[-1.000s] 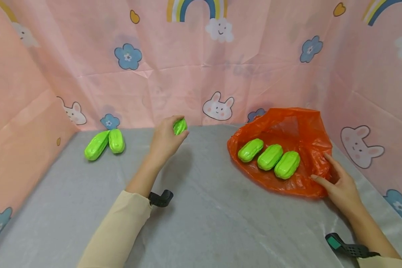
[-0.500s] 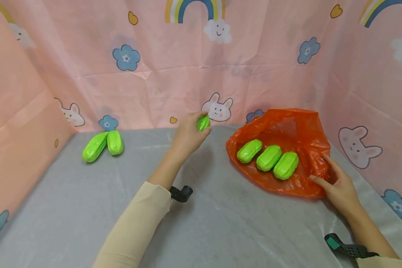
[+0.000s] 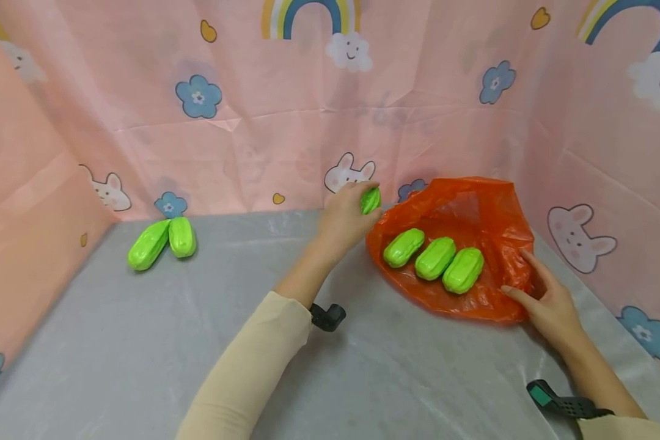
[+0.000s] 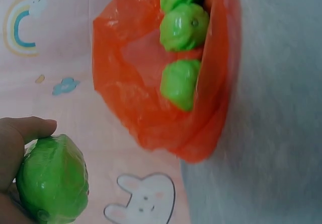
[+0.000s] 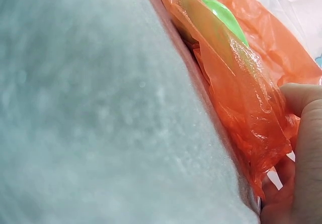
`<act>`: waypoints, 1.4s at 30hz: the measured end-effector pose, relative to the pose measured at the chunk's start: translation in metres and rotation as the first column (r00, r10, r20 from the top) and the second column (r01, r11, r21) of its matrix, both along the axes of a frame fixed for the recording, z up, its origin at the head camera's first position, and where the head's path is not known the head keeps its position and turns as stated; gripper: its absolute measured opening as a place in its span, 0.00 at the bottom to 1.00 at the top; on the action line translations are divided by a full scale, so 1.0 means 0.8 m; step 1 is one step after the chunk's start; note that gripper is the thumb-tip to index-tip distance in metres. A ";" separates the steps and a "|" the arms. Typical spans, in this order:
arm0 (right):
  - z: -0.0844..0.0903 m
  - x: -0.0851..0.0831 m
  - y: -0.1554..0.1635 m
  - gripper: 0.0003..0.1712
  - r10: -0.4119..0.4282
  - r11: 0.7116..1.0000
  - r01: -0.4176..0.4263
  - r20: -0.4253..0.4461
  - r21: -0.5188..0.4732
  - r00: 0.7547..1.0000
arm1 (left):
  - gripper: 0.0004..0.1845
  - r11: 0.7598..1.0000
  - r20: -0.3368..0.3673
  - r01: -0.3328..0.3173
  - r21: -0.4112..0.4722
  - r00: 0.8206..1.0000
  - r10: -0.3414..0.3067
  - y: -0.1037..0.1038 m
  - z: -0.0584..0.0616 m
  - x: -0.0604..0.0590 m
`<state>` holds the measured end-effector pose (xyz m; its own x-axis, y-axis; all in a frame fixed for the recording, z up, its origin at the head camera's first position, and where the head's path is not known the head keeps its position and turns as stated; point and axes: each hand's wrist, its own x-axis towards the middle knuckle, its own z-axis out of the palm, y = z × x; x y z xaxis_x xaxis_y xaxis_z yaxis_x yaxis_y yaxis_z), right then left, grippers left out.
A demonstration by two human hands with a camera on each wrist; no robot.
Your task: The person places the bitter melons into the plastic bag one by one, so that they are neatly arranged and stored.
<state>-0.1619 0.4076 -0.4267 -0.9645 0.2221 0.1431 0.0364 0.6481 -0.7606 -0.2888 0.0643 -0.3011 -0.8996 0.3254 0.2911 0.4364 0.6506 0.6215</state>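
Note:
My left hand [image 3: 345, 215] grips a glossy, ridged green toy vegetable [image 3: 371, 200] shaped like a short gourd, held up beside the left rim of an orange-red plastic bag [image 3: 495, 299]. The left wrist view shows this vegetable [image 4: 54, 178] between thumb and fingers. Inside the bag, whose mouth gapes open, three similar green vegetables [image 3: 436, 259] lie side by side. At the bag's right edge my right hand [image 3: 552, 308] holds the plastic between thumb and fingers; the right wrist view shows the bag [image 5: 246, 98] crumpled against the thumb, with part of the fingers hidden.
Two more green vegetables [image 3: 148, 245] lie touching at the back left of the grey-covered table [image 3: 143, 342]. A pink printed cloth [image 3: 286, 140] forms walls behind and at both sides. The bag leans close to the back wall.
My left hand has moved right with the green vegetable, from the middle of the table to the bag's left rim. My right hand has stayed at the bag's edge.

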 end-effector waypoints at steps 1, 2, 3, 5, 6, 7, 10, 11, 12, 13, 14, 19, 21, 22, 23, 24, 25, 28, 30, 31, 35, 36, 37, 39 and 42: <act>0.000 0.000 0.000 0.48 0.002 1.000 -0.002 0.002 -0.005 1.000 | 0.27 1.000 0.001 0.010 -0.001 1.000 -0.010 0.005 0.000 0.001; 0.001 0.000 0.001 0.48 0.003 1.000 -0.003 0.002 -0.008 1.000 | 0.27 1.000 0.000 0.020 -0.003 1.000 -0.020 0.010 0.000 0.001; 0.001 0.000 0.001 0.48 0.004 1.000 -0.004 0.003 -0.010 1.000 | 0.27 1.000 -0.002 0.030 -0.006 1.000 -0.030 0.015 0.000 0.002; 0.002 0.001 0.002 0.48 0.004 1.000 -0.004 0.004 -0.006 1.000 | 0.27 0.999 -0.009 0.050 -0.009 0.999 -0.050 0.026 -0.001 0.003; 0.002 0.001 0.003 0.48 0.004 1.000 -0.004 0.004 -0.004 1.000 | 0.27 0.998 -0.015 0.060 -0.012 0.998 -0.060 0.032 -0.002 0.004; 0.003 0.002 0.003 0.48 0.002 1.000 -0.002 0.004 -0.002 1.000 | 0.27 0.998 -0.017 0.070 -0.009 0.997 -0.070 0.038 -0.002 0.005; 0.002 0.003 0.004 0.48 -0.001 1.000 0.001 0.006 0.002 1.000 | 0.26 0.996 -0.018 0.093 -0.006 0.996 -0.093 0.058 -0.003 0.008; 0.002 0.003 0.004 0.48 -0.002 1.000 0.002 0.004 0.002 1.000 | 0.26 0.995 -0.013 0.100 -0.006 0.995 -0.100 0.065 -0.003 0.009; 0.002 0.003 0.004 0.47 -0.003 1.000 0.003 0.003 0.001 1.000 | 0.26 0.994 -0.011 0.106 -0.007 0.994 -0.106 0.071 -0.004 0.010; 0.002 0.004 0.004 0.47 -0.003 1.000 0.003 0.000 0.001 1.000 | 0.26 0.994 -0.015 0.107 -0.016 0.994 -0.107 0.078 -0.005 0.010; 0.001 0.004 0.004 0.47 -0.003 1.000 0.003 -0.005 0.003 1.000 | 0.27 0.994 -0.014 0.108 -0.027 0.994 -0.109 0.085 -0.005 0.012; 0.002 0.004 0.006 0.47 0.002 1.000 -0.001 -0.014 0.023 1.000 | 0.26 0.992 0.006 0.098 -0.075 0.995 -0.098 0.112 -0.009 0.019; 0.003 0.003 0.006 0.47 0.001 1.000 -0.001 -0.009 0.028 1.000 | 0.26 0.993 0.032 0.091 -0.077 0.996 -0.089 0.122 -0.011 0.021; 0.003 0.003 0.006 0.47 0.001 1.000 -0.001 -0.009 0.029 1.000 | 0.26 0.993 0.041 0.086 -0.079 0.996 -0.083 0.126 -0.013 0.021; 0.003 0.003 0.006 0.47 0.000 1.000 0.001 -0.010 0.028 1.000 | 0.26 0.993 0.051 0.082 -0.082 0.996 -0.078 0.131 -0.015 0.021; 0.004 0.003 0.006 0.47 -0.001 1.000 0.002 -0.010 0.028 1.000 | 0.26 0.994 0.061 0.078 -0.082 0.995 -0.074 0.136 -0.018 0.022; 0.004 0.003 0.005 0.47 -0.002 1.000 0.002 -0.012 0.026 1.000 | 0.25 0.994 0.068 0.077 -0.080 0.995 -0.072 0.140 -0.020 0.022; 0.004 0.003 0.003 0.47 -0.004 1.000 0.004 -0.013 0.020 1.000 | 0.25 0.993 0.084 0.080 -0.087 0.994 -0.073 0.152 -0.026 0.023; 0.005 0.003 0.002 0.47 -0.001 1.000 0.001 -0.017 0.017 1.000 | 0.25 0.993 0.093 0.082 -0.088 0.993 -0.074 0.160 -0.030 0.024; 0.005 0.003 0.002 0.47 0.000 1.000 0.000 -0.018 0.017 1.000 | 0.25 0.993 0.096 0.082 -0.089 0.993 -0.074 0.163 -0.032 0.025; 0.005 0.003 0.001 0.47 0.005 1.000 -0.004 -0.026 0.017 1.000 | 0.25 0.992 0.107 0.079 -0.101 0.992 -0.068 0.177 -0.037 0.028; 0.006 0.004 0.001 0.47 0.003 1.000 -0.003 -0.026 0.018 1.000 | 0.25 0.991 0.107 0.080 -0.104 0.992 -0.069 0.180 -0.038 0.029; 0.006 0.004 0.001 0.47 0.002 1.000 -0.002 -0.025 0.016 1.000 | 0.24 0.991 0.105 0.080 -0.111 0.992 -0.068 0.183 -0.040 0.030; 0.006 0.004 0.000 0.47 0.002 1.000 -0.001 -0.021 0.012 1.000 | 0.24 0.989 0.100 0.084 -0.121 0.992 -0.072 0.189 -0.043 0.031; 0.007 0.004 0.000 0.47 0.001 1.000 -0.001 -0.010 0.003 1.000 | 0.24 0.987 0.098 0.089 -0.137 0.992 -0.076 0.195 -0.048 0.033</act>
<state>-0.1586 0.4077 -0.4211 -0.9631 0.2209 0.1536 0.0280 0.6502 -0.7592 -0.2626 0.2206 -0.3395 -0.8890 0.4313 0.1538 0.4371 0.6991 0.5659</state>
